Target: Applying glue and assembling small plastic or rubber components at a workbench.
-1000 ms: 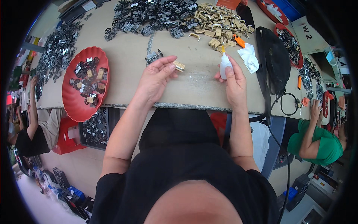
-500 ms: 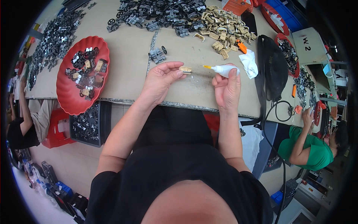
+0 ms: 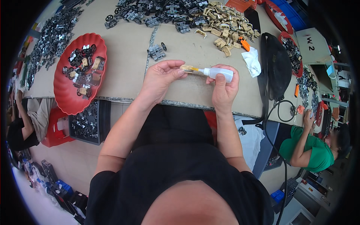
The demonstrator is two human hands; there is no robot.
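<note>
Between thumb and fingers, my left hand [image 3: 164,77] pinches a small tan plastic part [image 3: 186,68]. My right hand [image 3: 226,88] grips a white squeeze bottle [image 3: 218,74] lying sideways, its yellow nozzle tip touching or just over the tan part. Beyond my left hand, a single grey-and-black toy vehicle chassis [image 3: 156,51] with a wheel sits on the table. To the left is a red scalloped plate [image 3: 62,88] bearing several chassis, some with tan parts on them.
At the back lie a heap of dark wheeled chassis [image 3: 165,13] and a pile of tan parts [image 3: 225,26]. A white tissue [image 3: 251,62], an orange tool [image 3: 245,45] and a black bag [image 3: 275,67] with straps lie to the right. A person in green [image 3: 309,150] works further right.
My right hand has turned the bottle and brought it left, so its nozzle is now at the tan part. My left hand still holds that part in nearly the same place.
</note>
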